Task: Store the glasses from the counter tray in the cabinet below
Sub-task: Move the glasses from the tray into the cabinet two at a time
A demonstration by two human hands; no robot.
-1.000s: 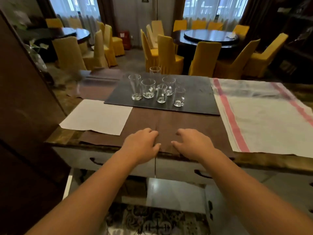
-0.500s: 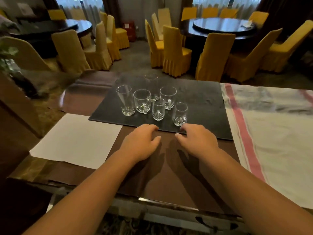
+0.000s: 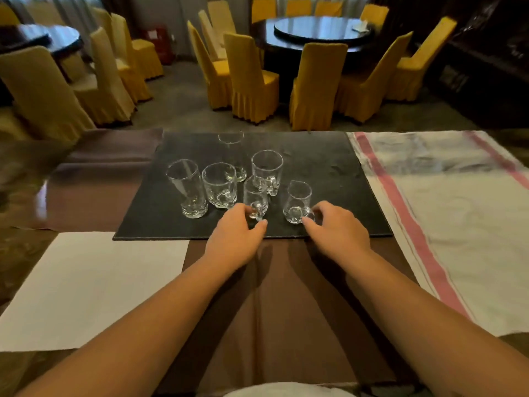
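Several clear glasses stand on a dark flat tray (image 3: 329, 179) on the counter. At the front are two small handled glasses. My left hand (image 3: 236, 239) curls its fingers and thumb round the base of the left small glass (image 3: 254, 194). With finger and thumb, my right hand (image 3: 339, 233) pinches the handle of the right small glass (image 3: 298, 200). Both small glasses stand on the tray. Behind them are a tall glass (image 3: 187, 187), a wide mug (image 3: 219, 183), another mug (image 3: 266, 167) and a tall glass at the back (image 3: 231, 147). The cabinet below is out of view.
A white sheet (image 3: 94, 285) lies at the left of the counter and a striped cloth (image 3: 458, 224) at the right, over a brown runner (image 3: 274, 310). Beyond the counter stand yellow-covered chairs (image 3: 252, 78) and round dark tables (image 3: 320, 30).
Both hands have moved forward from the counter's front edge onto the tray and closed on the two front small glasses. The view has come closer over the counter.
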